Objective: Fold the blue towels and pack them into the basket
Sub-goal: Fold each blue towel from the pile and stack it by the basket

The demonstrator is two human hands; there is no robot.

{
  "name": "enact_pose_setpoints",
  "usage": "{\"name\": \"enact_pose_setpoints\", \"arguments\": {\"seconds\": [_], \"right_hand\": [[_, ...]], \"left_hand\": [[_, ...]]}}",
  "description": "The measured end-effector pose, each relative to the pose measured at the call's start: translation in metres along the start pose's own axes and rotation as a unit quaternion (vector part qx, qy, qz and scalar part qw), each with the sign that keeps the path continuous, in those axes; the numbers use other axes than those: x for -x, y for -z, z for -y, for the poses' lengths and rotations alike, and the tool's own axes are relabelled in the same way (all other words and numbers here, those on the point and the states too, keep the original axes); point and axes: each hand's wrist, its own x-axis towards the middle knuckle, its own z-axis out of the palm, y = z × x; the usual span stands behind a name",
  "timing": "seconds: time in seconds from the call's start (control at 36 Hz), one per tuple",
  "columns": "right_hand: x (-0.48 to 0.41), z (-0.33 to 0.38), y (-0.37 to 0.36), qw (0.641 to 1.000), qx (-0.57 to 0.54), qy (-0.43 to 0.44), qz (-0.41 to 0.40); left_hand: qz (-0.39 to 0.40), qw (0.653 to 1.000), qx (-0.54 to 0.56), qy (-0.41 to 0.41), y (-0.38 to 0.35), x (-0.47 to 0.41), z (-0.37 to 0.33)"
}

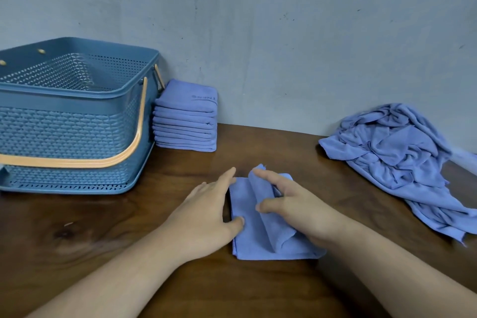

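A partly folded towel (247, 242) lies on the dark wooden surface (103, 227), near its front edge and between the person's two hands. The left hand (206, 212) rests flat beside the towel's left edge with its fingers straight and relaxed, the thumb pressing down on the cloth; it grips nothing. The right hand (296, 212) holds a raised fold of the towel, pinched between thumb and forefinger, so that a ridge of cloth stands up along the towel's middle while the rest lies flat. To the left, well apart from the hands, stands the basket (64, 103) — blue, perforated, with an orange handle (103, 160) hanging down along its front wall. No towels can be seen inside it from this angle. Just beside the basket's right wall sits a neat stack (185, 121) of folded towels, backed against the grey wall (258, 20). On the far right of the surface lies a loose heap (395, 157) of unfolded towels — crumpled, with one corner trailing toward the front edge.
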Motion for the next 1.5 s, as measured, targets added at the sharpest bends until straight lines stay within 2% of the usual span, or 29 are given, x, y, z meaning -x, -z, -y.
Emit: {"name": "enact_pose_setpoints", "arguments": {"seconds": [0.11, 0.17, 0.22, 0.31, 0.39, 0.5, 0.61, 0.69, 0.78, 0.83, 0.89, 1.0, 1.11, 1.17, 1.28, 1.39, 1.5], "right_hand": [[0.011, 0.009, 0.007, 0.98, -0.19, 0.03, 0.056], [0.014, 0.011, 0.016, 0.974, -0.219, 0.064, 0.019], [0.01, 0.001, 0.024, 0.98, -0.153, 0.111, -0.058], [0.001, -0.023, 0.036, 0.972, 0.065, 0.185, -0.13], [-0.007, -0.043, 0.045, 0.947, 0.222, 0.199, -0.124], [-0.01, -0.055, 0.036, 0.927, 0.285, 0.228, -0.091], [-0.002, -0.045, 0.026, 0.914, 0.36, 0.179, -0.053], [0.005, -0.036, 0.015, 0.898, 0.415, 0.144, -0.006], [0.007, -0.034, 0.008, 0.891, 0.438, 0.119, 0.02], [0.006, -0.033, 0.008, 0.895, 0.431, 0.113, 0.027], [0.005, -0.034, 0.008, 0.898, 0.423, 0.119, 0.028], [0.003, -0.041, 0.012, 0.905, 0.403, 0.129, 0.042], [0.003, -0.045, 0.024, 0.928, 0.34, 0.129, 0.075], [0.003, -0.049, 0.031, 0.941, 0.303, 0.132, 0.065], [-0.001, -0.06, 0.044, 0.942, 0.323, 0.095, -0.006], [-0.004, -0.064, 0.057, 0.929, 0.368, 0.047, 0.01], [-0.005, -0.066, 0.057, 0.926, 0.375, 0.034, 0.011]], "left_hand": [[-0.008, 1.0, 0.02, 0.005, 0.002, 0.0, -0.001], [-0.014, 0.999, 0.036, 0.008, 0.003, 0.0, -0.002], [-0.016, 0.999, 0.033, 0.008, 0.003, 0.0, -0.003], [-0.012, 1.0, 0.002, -0.001, 0.003, 0.001, -0.003], [-0.009, 1.0, -0.022, -0.002, 0.001, 0.001, -0.003], [-0.024, 0.999, -0.04, -0.01, -0.004, -0.003, 0.001], [-0.035, 0.998, -0.045, -0.022, -0.006, -0.006, 0.004], [-0.081, 0.996, 0.013, -0.022, -0.003, -0.006, 0.003], [-0.124, 0.987, 0.062, -0.079, 0.003, 0.0, -0.007], [-0.099, 0.983, 0.031, -0.153, 0.0, 0.005, -0.016], [-0.05, 0.981, -0.038, -0.182, -0.008, 0.007, -0.022], [0.02, 0.986, -0.132, -0.099, -0.014, 0.004, -0.02], [0.038, 0.974, -0.219, -0.05, -0.015, 0.005, -0.019], [0.035, 0.97, -0.24, -0.032, -0.015, 0.006, -0.021], [0.043, 0.97, -0.238, -0.008, -0.014, 0.007, -0.023], [0.045, 0.973, -0.228, -0.008, -0.014, 0.008, -0.022], [0.048, 0.974, -0.222, -0.008, -0.014, 0.007, -0.022]]}}
